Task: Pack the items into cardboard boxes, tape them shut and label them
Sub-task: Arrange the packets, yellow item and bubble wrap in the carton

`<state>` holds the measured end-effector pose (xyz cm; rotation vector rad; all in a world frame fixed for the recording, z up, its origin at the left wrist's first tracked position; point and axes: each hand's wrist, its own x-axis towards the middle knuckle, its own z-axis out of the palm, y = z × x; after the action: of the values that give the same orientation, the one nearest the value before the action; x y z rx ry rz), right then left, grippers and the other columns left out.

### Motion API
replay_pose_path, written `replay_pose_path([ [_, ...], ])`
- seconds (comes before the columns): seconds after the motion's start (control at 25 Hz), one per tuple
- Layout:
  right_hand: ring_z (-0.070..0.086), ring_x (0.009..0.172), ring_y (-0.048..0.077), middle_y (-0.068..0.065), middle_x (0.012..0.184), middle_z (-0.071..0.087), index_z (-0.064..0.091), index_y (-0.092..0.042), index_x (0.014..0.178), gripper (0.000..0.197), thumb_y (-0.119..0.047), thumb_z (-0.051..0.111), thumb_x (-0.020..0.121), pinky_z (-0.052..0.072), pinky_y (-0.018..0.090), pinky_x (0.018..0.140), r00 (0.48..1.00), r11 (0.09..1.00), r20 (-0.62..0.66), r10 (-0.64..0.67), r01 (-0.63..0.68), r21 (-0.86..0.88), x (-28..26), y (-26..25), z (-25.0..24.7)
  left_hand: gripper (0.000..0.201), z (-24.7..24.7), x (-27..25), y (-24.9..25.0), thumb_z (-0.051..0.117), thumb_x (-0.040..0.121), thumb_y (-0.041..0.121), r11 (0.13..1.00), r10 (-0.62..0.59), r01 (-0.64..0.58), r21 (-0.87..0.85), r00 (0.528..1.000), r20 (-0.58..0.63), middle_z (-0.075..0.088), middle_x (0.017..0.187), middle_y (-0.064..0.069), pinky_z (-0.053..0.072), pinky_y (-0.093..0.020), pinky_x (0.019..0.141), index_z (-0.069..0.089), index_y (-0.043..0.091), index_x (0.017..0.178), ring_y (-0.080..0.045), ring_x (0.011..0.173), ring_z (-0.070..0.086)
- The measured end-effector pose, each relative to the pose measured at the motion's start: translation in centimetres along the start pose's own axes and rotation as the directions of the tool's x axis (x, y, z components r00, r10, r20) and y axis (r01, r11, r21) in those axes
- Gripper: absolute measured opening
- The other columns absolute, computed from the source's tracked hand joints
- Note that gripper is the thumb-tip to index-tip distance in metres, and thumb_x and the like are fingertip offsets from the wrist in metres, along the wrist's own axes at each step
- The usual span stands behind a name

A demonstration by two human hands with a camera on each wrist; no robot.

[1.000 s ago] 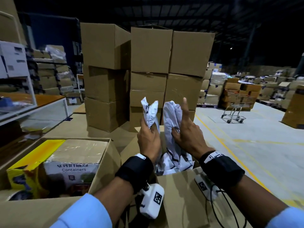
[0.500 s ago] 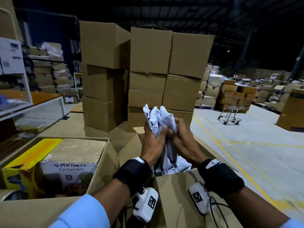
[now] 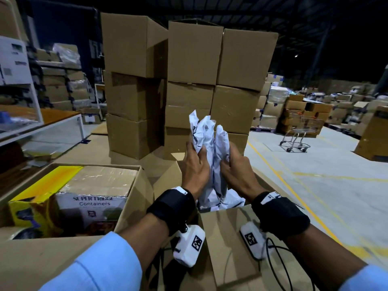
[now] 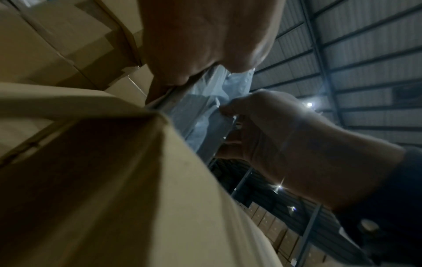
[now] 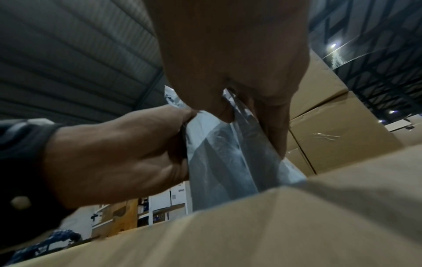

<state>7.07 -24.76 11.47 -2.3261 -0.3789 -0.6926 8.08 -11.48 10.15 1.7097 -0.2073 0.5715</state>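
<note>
head view, going left to right: an open box (image 3: 134, 185) sits on the left with a containers pack (image 3: 92, 203) inside. next comes the left hand (image 3: 196, 166), fingers curled tight round the left side of the white bag (image 3: 210, 143). the right hand (image 3: 237, 171) is just beside it, fingers curled round the right side. the bag is bunched up and held upright over the near box (image 3: 228, 238), with its bottom end already down inside.

to do this step well, i think both hands should squeeze the bag small, then push it straight down so it sits low. if the top sticks up, the flaps may not shut flat for the tape. go slow, since thin bags can tear or spring back up.
</note>
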Motion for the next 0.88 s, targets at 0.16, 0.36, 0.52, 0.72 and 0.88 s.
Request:
replay_pose_path([
  [0.16,0.065,0.107,0.031,0.005,0.122,0.067,0.031,-0.023,0.149,0.056,-0.019,0.052,0.097,0.049,0.033,0.083,0.99,0.996,0.129,-0.06,0.05,0.078,-0.1,-0.5,-0.1,0.047,0.0,-0.3,0.8,0.041,0.107,0.034,0.999,-0.005,0.005,-0.051,1.0,0.0,0.057,0.141,-0.005,0.041,-0.021,0.09,0.033,0.021,0.151,-0.024,0.122,0.058],
  [0.36,0.058,0.123,0.012,-0.004,0.142,0.053,0.012,-0.033,0.155,0.086,-0.033,0.069,0.091,0.046,0.02,0.095,0.95,0.983,0.304,-0.078,0.023,0.18,-1.0,-0.2,-0.3,0.067,-0.3,-0.7,0.8,0.049,0.09,0.071,0.971,-0.093,0.108,-0.214,0.992,0.079,0.061,0.136,0.013,0.051,-0.033,0.1,0.032,0.044,0.149,-0.008,0.114,0.064],
  [0.52,0.06,0.12,0.022,-0.002,0.138,0.056,0.007,-0.032,0.157,0.078,-0.034,0.058,0.098,0.045,0.025,0.088,0.953,0.988,0.302,-0.035,-0.013,0.155,-1.2,-0.1,-0.6,0.079,-0.6,-0.8,0.8,0.04,0.081,0.085,0.966,-0.104,0.132,-0.222,0.985,0.135,0.062,0.135,0.008,0.054,-0.045,0.099,0.034,0.043,0.148,-0.011,0.114,0.065],
  [0.72,0.06,0.108,0.02,-0.003,0.127,0.058,0.019,-0.028,0.153,0.066,-0.029,0.045,0.092,0.048,0.033,0.091,0.969,0.986,0.244,-0.045,0.003,0.169,-1.5,-0.1,-0.6,0.062,-0.8,-0.3,0.4,0.053,0.09,0.067,0.983,-0.162,0.166,-0.076,0.985,0.059,0.067,0.127,0.004,0.053,-0.041,0.098,0.043,0.036,0.143,-0.021,0.114,0.065],
  [0.88,0.064,0.094,0.032,0.009,0.109,0.067,0.032,-0.017,0.143,0.052,-0.023,0.043,0.093,0.051,0.042,0.081,0.991,0.994,0.131,0.003,-0.018,0.106,-1.2,0.3,0.0,0.042,-0.7,-0.5,1.2,0.046,0.105,0.036,0.986,-0.167,0.167,0.017,0.986,0.01,0.063,0.132,-0.007,0.048,-0.035,0.092,0.045,0.02,0.143,-0.032,0.118,0.06],
])
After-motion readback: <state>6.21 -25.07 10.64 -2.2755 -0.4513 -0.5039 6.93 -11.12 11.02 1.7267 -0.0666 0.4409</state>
